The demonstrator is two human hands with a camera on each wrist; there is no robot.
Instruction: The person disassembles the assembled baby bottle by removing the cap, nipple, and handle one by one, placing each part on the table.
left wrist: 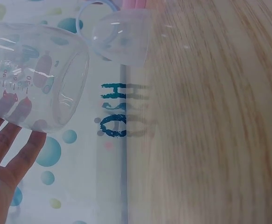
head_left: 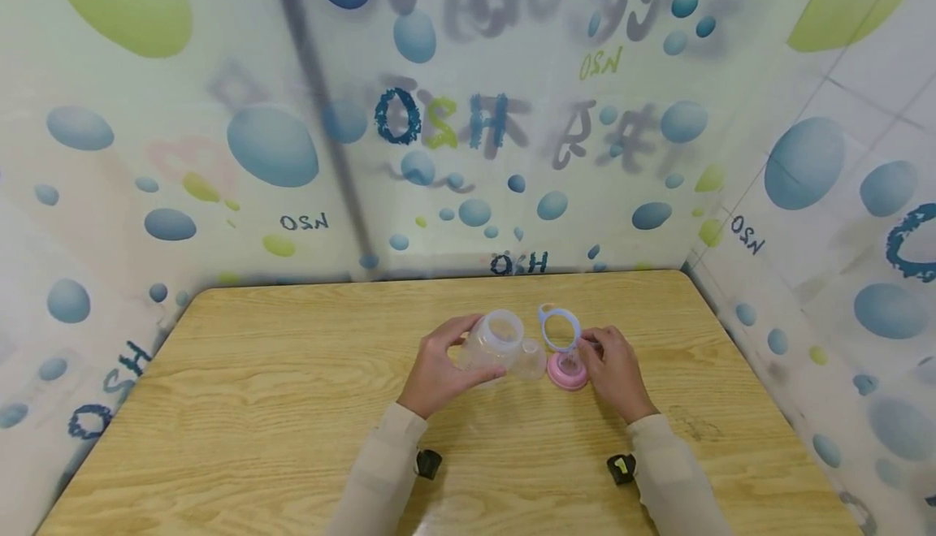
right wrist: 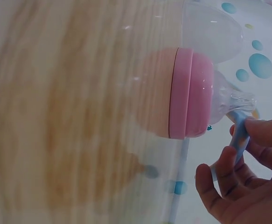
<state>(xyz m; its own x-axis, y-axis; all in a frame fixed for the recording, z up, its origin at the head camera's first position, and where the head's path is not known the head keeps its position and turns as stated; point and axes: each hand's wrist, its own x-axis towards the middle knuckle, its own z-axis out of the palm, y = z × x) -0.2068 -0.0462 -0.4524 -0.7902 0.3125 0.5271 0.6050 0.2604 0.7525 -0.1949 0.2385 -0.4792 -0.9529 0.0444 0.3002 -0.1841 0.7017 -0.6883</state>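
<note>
My left hand point(head_left: 444, 369) grips a clear baby bottle point(head_left: 483, 355), its open mouth tipped up and away. Red measuring marks show on the bottle point(left wrist: 38, 74) in the left wrist view. My right hand point(head_left: 617, 369) pinches a light blue bottle-handle ring point(right wrist: 240, 135) between thumb and fingers, held up off the table. Just left of that hand, a pink collar point(right wrist: 191, 95) stands on the table with a clear nipple point(right wrist: 222, 100) pointing up. A translucent dome cap point(head_left: 530, 360) sits between the bottle and the collar.
The wooden table point(head_left: 292, 390) reaches back to a wall sheet point(head_left: 468, 235) printed with blue and green dots. Another printed sheet point(head_left: 826, 276) borders the right side. Black wrist devices are worn at both sleeves.
</note>
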